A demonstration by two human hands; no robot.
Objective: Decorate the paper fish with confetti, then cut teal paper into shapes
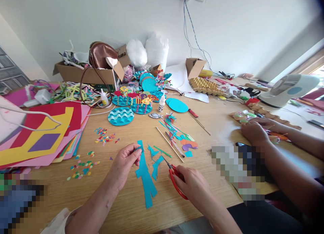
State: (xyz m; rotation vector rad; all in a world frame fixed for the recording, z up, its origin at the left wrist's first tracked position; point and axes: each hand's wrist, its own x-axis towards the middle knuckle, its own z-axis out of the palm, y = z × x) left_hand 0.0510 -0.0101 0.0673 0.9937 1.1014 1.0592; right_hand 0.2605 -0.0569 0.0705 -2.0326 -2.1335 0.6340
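My left hand (129, 155) has thumb and forefinger pinched on a bit of blue paper, over the top of a long, notched blue paper strip (145, 185). Whether the pinched bit belongs to the strip is hard to make out. Red-handled scissors (174, 180) are in my right hand (193, 181), fingers through the handles and blades pointing up and left. Between the hands lie cut blue scraps (157, 168) and a thin green strip (162, 151). A wooden stick (169, 144) and a thin brush or pen (175, 144) rest just beyond the scissors.
Paper dots (83, 166) and stacked coloured sheets (50, 126) lie left. Behind are wavy blue discs (120, 116), a glue bottle (161, 104), a flat blue oval (177, 105) and a cardboard box (86, 73). Another person's hands (255, 131) work at right, near a white fan-like device (286, 88).
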